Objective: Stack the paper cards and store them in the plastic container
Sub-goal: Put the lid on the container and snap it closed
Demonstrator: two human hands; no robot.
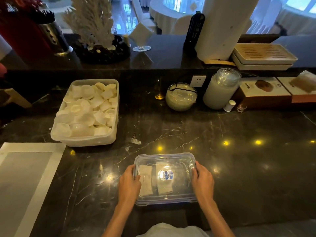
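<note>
A clear plastic container (181,158) with a blue-edged lid sits on the dark marble counter near the front edge. Through the lid I see two stacks of white paper cards (147,182) lying side by side in its left half, and a small blue label in the middle of the lid. My left hand (129,183) grips the container's left edge, with the thumb on the lid. My right hand (202,180) holds the right edge, fingers curled over the rim.
A large translucent tub (85,141) full of white paper cups stands at the back left. A grey mat (25,177) lies at the left. Glass jars (181,97), a white canister (220,91) and boxes (263,94) line the back right below a raised ledge.
</note>
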